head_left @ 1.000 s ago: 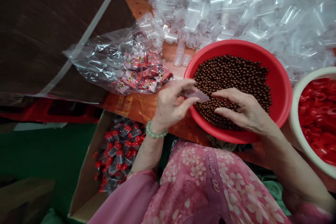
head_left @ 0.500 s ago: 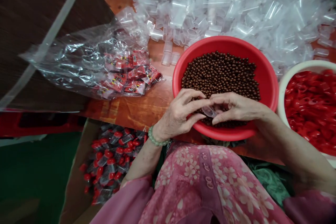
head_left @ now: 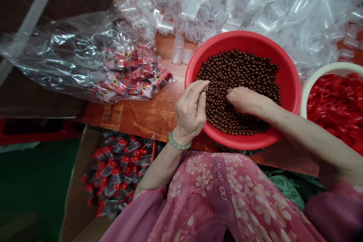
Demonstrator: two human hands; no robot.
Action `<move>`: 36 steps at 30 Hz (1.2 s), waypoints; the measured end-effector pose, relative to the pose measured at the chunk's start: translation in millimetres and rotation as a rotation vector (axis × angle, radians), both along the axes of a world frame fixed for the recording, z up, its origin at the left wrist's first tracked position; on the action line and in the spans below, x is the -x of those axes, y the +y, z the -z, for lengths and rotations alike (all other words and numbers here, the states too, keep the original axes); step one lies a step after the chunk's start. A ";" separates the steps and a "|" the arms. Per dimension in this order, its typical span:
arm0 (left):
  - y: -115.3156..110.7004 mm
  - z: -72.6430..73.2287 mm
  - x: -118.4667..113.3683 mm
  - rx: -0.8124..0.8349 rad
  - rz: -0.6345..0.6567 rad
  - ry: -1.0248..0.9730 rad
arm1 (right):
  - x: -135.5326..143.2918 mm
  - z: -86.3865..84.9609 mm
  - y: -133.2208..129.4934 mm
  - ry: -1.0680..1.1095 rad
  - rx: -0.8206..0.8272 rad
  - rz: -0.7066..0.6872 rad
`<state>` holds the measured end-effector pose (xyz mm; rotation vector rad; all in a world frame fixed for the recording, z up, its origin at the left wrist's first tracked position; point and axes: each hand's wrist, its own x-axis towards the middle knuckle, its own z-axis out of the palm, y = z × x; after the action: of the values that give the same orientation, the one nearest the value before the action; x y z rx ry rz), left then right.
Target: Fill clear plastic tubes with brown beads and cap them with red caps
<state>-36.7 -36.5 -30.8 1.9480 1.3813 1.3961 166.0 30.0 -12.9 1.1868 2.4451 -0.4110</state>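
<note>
A red basin [head_left: 289, 83] holds many small round brown beads [head_left: 241, 72]. At the basin's left rim, my left hand [head_left: 191, 107] is raised with its fingers bent and the thumb close to them. What it may hold is hidden. My right hand [head_left: 246, 100] reaches down to the beads, fingers curled with their tips out of sight. I cannot make out what lies inside its grip. The clear plastic tube that was between the hands half a second ago does not show now.
Behind the basin lies a big heap of clear plastic containers [head_left: 193, 0]. A white tub [head_left: 304, 100] of red plastic caps [head_left: 334, 102] stands right. A clear bag [head_left: 70, 56] with red packets [head_left: 141, 72] lies left. Below, a cardboard box [head_left: 76, 181] holds red-capped containers [head_left: 116, 170].
My hands have come apart. The left has moved left and up to the basin's rim; the right has gone into the beads. The clear tube has dropped from sight, and the view has shifted slightly.
</note>
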 end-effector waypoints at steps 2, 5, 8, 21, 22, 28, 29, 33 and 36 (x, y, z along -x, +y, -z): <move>0.1 0.3 -0.5 0.009 0.000 -0.016 | 4.5 0.1 0.1 0.010 0.084 -0.053; 0.4 -1.3 -0.5 0.054 -0.005 -0.040 | 7.5 -1.7 0.7 0.088 0.196 -0.051; 0.5 -3.6 1.2 0.095 0.007 -0.091 | 6.4 -5.0 1.8 0.301 0.290 0.056; 2.3 -10.7 -3.9 0.535 0.559 -0.436 | -9.1 -42.8 -20.6 1.196 0.666 0.430; 3.6 -10.1 -6.4 0.545 0.581 -0.466 | -8.6 -43.1 -22.1 1.225 0.665 0.433; 11.0 -12.3 -7.7 0.597 0.580 -0.507 | -9.8 -39.1 -26.1 1.293 0.559 0.413; 11.8 -13.2 -7.2 0.602 0.582 -0.519 | -10.6 -36.7 -26.6 1.295 0.531 0.413; 13.8 -15.6 -7.4 0.660 0.556 -0.586 | -12.7 -25.8 -29.9 1.236 0.297 0.426; 13.9 -16.9 -9.0 0.714 0.501 -0.651 | -12.1 -24.4 -34.4 1.149 0.065 0.448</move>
<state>-27.7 -22.6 -13.8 1.1116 0.8257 0.9655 178.1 -4.4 11.5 1.7892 2.9179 -1.6757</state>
